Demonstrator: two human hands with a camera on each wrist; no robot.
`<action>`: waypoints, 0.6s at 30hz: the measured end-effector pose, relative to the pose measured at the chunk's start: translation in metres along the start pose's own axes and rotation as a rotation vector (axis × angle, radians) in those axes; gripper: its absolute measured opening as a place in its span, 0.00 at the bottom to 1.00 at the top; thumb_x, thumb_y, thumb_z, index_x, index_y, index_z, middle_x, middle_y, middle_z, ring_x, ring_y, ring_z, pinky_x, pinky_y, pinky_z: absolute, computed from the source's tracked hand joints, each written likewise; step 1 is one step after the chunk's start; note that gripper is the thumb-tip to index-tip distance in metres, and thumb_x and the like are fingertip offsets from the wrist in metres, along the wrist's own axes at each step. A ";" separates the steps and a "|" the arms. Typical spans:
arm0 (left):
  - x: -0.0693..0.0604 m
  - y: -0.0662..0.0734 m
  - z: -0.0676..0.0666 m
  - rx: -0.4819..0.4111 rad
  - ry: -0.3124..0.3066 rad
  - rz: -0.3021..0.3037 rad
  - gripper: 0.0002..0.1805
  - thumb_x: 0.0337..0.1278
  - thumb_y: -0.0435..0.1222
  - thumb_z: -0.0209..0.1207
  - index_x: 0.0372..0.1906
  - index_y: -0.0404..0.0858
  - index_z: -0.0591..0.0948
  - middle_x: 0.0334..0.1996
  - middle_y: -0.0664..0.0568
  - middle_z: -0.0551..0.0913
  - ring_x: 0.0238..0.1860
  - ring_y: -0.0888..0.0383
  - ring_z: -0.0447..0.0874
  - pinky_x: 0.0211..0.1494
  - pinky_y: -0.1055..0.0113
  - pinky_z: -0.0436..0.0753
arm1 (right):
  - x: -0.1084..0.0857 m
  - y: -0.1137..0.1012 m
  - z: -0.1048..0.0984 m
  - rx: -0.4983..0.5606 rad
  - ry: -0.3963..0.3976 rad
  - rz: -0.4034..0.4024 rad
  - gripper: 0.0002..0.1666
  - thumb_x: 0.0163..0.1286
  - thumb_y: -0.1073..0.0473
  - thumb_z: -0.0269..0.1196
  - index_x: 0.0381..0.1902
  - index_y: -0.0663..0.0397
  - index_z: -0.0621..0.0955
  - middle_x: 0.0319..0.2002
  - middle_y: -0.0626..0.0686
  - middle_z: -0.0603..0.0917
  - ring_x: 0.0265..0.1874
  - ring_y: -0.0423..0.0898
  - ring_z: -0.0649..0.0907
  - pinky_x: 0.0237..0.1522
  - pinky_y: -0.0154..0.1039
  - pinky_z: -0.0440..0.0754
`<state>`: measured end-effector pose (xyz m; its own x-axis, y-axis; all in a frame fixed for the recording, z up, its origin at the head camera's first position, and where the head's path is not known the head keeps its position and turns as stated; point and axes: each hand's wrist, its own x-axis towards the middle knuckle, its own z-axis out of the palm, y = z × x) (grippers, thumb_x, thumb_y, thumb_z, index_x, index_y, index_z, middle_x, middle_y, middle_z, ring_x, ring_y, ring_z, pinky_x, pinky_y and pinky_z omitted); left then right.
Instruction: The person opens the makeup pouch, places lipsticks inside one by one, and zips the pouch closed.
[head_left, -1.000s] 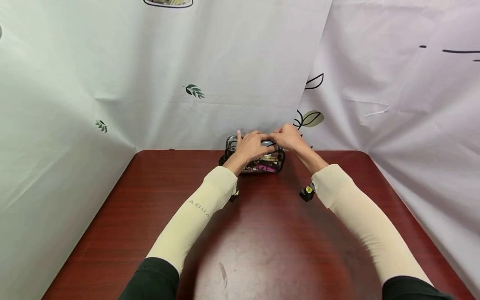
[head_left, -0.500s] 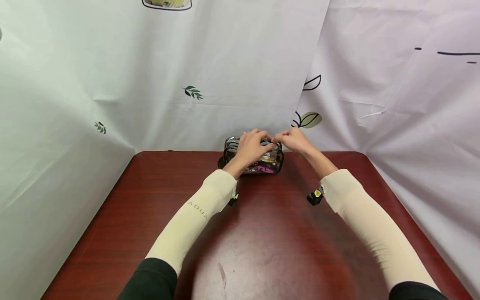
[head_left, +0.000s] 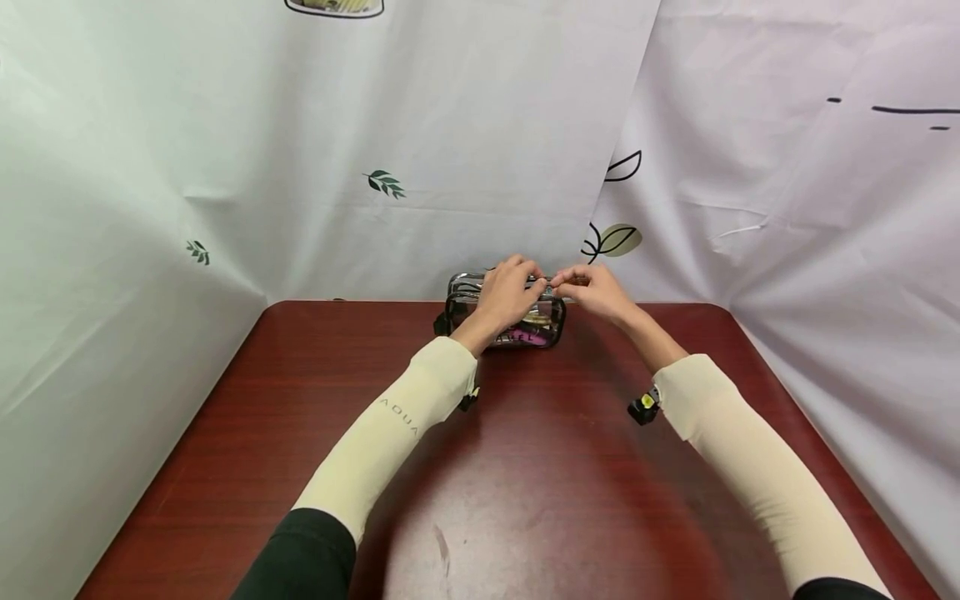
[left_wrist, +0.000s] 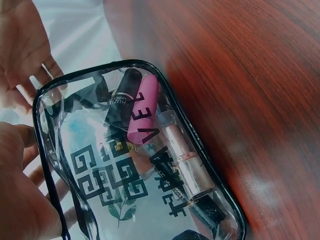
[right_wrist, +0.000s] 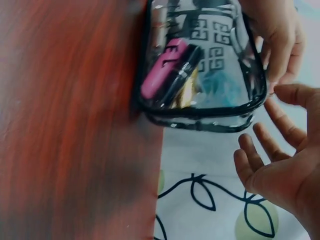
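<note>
A clear zip pouch (head_left: 543,315) with black trim and dark lettering stands at the table's far edge. Through its wall in the left wrist view show a pink tube (left_wrist: 143,111), a black lipstick tube (left_wrist: 123,100) and a rose-gold capped lipstick (left_wrist: 194,175). My left hand (head_left: 502,297) holds the pouch's top, fingers bent over the edge. At the upper right corner, my right hand (head_left: 596,293) brings thumb and forefinger together on the zipper edge, its other fingers loosely spread in the right wrist view. What lies between those fingertips is too small to make out.
The reddish-brown table (head_left: 570,467) extends from the pouch towards me. A white printed cloth (head_left: 465,150) hangs right behind the pouch and along both sides.
My right hand has shifted slightly right and lower, its fingers loosening from a tighter curl. The left hand and the pouch stay nearly in place.
</note>
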<state>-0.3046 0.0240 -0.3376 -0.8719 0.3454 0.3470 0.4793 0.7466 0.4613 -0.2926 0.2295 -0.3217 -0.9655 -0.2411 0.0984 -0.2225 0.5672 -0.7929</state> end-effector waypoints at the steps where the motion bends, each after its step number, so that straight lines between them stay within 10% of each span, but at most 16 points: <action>1: 0.000 0.000 0.000 -0.006 0.002 -0.001 0.15 0.89 0.47 0.58 0.61 0.45 0.89 0.66 0.48 0.85 0.68 0.44 0.84 0.81 0.40 0.76 | -0.001 0.002 0.001 0.014 -0.009 -0.008 0.21 0.82 0.55 0.66 0.63 0.64 0.87 0.71 0.66 0.84 0.72 0.65 0.84 0.76 0.63 0.82; 18: 0.003 -0.008 0.004 -0.065 0.010 0.010 0.16 0.87 0.48 0.60 0.59 0.45 0.91 0.61 0.48 0.86 0.63 0.46 0.85 0.77 0.41 0.77 | 0.004 0.002 0.010 -0.050 0.077 -0.061 0.17 0.84 0.58 0.61 0.54 0.67 0.89 0.69 0.66 0.86 0.59 0.57 0.85 0.52 0.40 0.82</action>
<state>-0.3112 0.0217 -0.3435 -0.8660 0.3469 0.3600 0.4940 0.7047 0.5092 -0.2958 0.2219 -0.3291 -0.9572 -0.2158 0.1928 -0.2853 0.5924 -0.7534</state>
